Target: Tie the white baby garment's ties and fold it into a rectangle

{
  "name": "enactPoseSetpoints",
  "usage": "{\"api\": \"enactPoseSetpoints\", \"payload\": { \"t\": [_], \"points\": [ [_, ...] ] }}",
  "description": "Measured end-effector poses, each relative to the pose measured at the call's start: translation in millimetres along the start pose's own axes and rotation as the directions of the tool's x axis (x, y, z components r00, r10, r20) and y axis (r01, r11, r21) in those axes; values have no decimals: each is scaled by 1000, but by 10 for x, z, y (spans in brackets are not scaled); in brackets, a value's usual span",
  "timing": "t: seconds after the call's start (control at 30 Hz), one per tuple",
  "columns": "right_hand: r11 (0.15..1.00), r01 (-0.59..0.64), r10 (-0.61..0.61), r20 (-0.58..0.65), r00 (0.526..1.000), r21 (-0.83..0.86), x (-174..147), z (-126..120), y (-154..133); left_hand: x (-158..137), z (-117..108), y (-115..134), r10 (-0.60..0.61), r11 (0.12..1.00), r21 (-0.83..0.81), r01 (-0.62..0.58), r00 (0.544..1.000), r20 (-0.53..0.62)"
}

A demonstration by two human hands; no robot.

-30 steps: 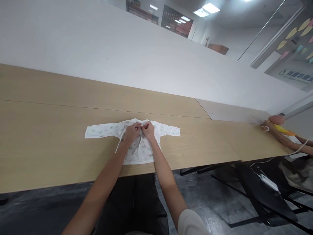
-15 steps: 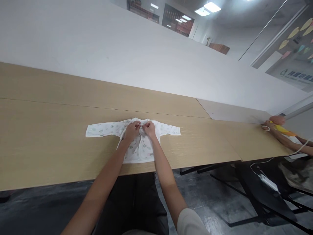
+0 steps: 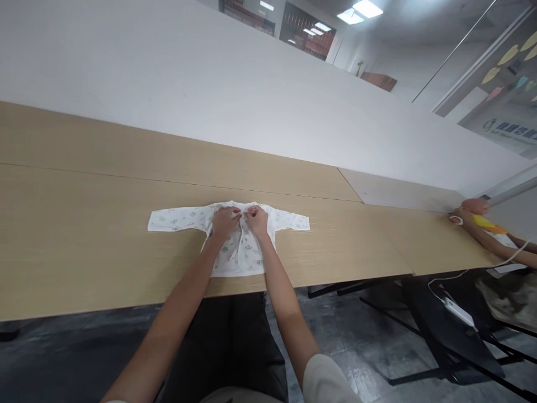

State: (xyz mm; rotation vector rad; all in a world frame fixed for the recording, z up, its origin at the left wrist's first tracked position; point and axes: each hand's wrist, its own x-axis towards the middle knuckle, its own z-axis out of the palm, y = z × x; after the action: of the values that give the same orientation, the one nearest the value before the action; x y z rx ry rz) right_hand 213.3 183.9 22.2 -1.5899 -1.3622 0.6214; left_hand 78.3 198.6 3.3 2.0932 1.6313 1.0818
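A small white baby shirt (image 3: 250, 254) with a scattered print lies spread on the wooden table (image 3: 104, 252), sleeves stretched out to both sides. My left hand (image 3: 226, 221) pinches the cloth at the upper front, close below the collar. Just to its right, my right hand (image 3: 257, 219) has its fingertips closed on the front edge near the neck. The two hands almost meet there, and they hide the exact spot being pinched. Below them the front opening runs down towards the hem, its right panel edge curved.
A white wall (image 3: 188, 95) rises behind the table. At the far right another person's arms (image 3: 482, 232) rest by a doll in yellow clothing (image 3: 484, 223). A black chair (image 3: 457, 341) with a white power strip (image 3: 459, 312) on it stands at the right below the table.
My hands stay at the neck of the shirt, with the right fingers shifted slightly. The camera view has moved a little; the shirt lies as before.
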Motion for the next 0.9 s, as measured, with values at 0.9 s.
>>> {"api": "enactPoseSetpoints", "payload": {
  "t": [0.9],
  "points": [
    [878,-22,150,232,961,-478,-315,-118,-187,-287,-195,195,-26,989,145,-17,956,294]
  ]
}}
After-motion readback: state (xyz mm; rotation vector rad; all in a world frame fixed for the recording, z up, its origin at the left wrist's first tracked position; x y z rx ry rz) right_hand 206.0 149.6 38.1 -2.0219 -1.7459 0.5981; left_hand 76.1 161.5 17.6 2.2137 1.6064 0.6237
